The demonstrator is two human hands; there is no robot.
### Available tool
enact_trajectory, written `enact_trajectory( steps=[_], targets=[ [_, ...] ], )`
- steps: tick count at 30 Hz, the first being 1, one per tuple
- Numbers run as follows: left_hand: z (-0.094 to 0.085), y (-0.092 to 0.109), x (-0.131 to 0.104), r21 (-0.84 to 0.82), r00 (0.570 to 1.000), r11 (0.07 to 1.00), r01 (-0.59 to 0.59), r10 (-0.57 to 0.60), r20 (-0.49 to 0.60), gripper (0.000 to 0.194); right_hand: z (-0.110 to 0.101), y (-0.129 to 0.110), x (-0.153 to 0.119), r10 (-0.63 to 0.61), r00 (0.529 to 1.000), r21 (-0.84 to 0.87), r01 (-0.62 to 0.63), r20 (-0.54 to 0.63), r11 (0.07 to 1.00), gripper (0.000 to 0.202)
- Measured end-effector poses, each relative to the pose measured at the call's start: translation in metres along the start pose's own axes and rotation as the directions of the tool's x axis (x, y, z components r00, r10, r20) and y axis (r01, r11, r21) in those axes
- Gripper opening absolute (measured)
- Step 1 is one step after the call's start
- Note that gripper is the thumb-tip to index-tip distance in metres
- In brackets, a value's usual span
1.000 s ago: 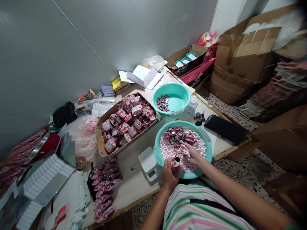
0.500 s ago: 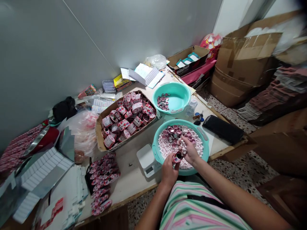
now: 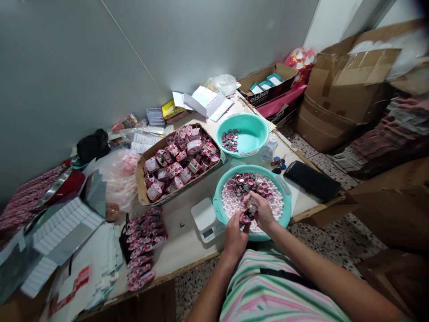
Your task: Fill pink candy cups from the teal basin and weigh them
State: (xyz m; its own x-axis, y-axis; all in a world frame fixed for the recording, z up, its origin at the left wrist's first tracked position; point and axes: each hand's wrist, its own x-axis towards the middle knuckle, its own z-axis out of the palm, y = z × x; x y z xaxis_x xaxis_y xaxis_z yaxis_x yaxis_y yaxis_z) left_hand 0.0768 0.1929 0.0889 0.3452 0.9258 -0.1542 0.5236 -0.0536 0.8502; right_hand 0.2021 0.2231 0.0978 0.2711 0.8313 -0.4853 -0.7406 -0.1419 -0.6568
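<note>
My left hand (image 3: 235, 232) grips a small red-and-pink printed tub (image 3: 247, 219) over the near side of a turquoise basin (image 3: 287, 210). Right above the tub's mouth, my right hand (image 3: 263, 213) is closed around a clump of small whitish-pink balls (image 3: 252, 206). More of these pale balls (image 3: 231, 200) fill the basin. A pile of round dark-pink and silvery caps (image 3: 244, 180) lies on top of them, toward the far side. The tub's opening is partly hidden by my right fingers, so how full it is cannot be seen.
A cardboard tray (image 3: 142, 192) heaped with printed tubs stands to the left. Behind is a second turquoise basin (image 3: 256, 136) with caps. A white scale (image 3: 203, 214) touches the near basin's left. Rows of tubs (image 3: 144, 250), a black case (image 3: 311, 181) and keys (image 3: 279, 163) lie around.
My right hand has moved slightly left with its clump of balls, from beside the tub to over its mouth. My left hand still holds the tub. The view has shifted slightly.
</note>
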Motion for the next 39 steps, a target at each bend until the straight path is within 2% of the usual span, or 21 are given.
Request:
enact_trajectory(
  steps=[6, 9, 14, 20, 26, 28, 33, 36, 39],
  targets=[
    [0.0, 0.002, -0.001, -0.06, 0.999, 0.998, 0.035, -0.035, -0.01, 0.037, 0.001, -0.001, -0.004, -0.071, 0.997, -0.085, 0.074, 0.035, 0.994, 0.029],
    [0.002, 0.0, -0.002, -0.059, 1.0, 0.998, 0.02, -0.021, -0.016, 0.036, 0.002, -0.001, -0.006, -0.073, 0.997, -0.076, 0.075, 0.026, 0.994, 0.028],
    [0.004, 0.0, -0.003, -0.122, 0.996, 0.989, 0.085, -0.088, -0.02, 0.034, 0.004, -0.001, -0.007, -0.083, 0.994, -0.034, 0.086, 0.067, 0.996, 0.032],
    [0.002, 0.005, -0.004, -0.135, 0.997, 0.988, 0.073, -0.077, -0.029, 0.032, 0.005, -0.003, -0.01, -0.108, 0.994, -0.126, 0.11, 0.024, 0.986, 0.032],
    [0.003, 0.004, -0.006, -0.152, 0.996, 0.986, 0.071, -0.079, -0.043, 0.032, 0.008, -0.007, -0.01, 0.041, 0.999, -0.079, -0.039, 0.016, 0.996, 0.029],
    [0.003, 0.004, -0.006, -0.183, 0.995, 0.98, 0.079, -0.089, -0.046, 0.032, 0.009, -0.008, -0.01, 0.05, 0.998, -0.087, -0.048, 0.021, 0.995, 0.029],
    [0.0, 0.007, -0.004, -0.216, 0.996, 0.976, 0.018, -0.036, -0.08, 0.035, 0.013, -0.013, -0.01, -0.037, 0.999, -0.091, 0.036, -0.017, 0.995, 0.028],
    [0.002, 0.006, -0.002, -0.246, 0.996, 0.969, 0.026, -0.047, -0.077, 0.036, 0.013, -0.014, -0.009, -0.088, 0.995, -0.123, 0.083, -0.037, 0.989, 0.028],
    [0.004, 0.004, -0.001, -0.272, 0.996, 0.961, 0.049, -0.068, -0.063, 0.036, 0.013, -0.013, -0.009, -0.084, 0.996, -0.176, 0.076, -0.035, 0.981, 0.033]
  ],
)
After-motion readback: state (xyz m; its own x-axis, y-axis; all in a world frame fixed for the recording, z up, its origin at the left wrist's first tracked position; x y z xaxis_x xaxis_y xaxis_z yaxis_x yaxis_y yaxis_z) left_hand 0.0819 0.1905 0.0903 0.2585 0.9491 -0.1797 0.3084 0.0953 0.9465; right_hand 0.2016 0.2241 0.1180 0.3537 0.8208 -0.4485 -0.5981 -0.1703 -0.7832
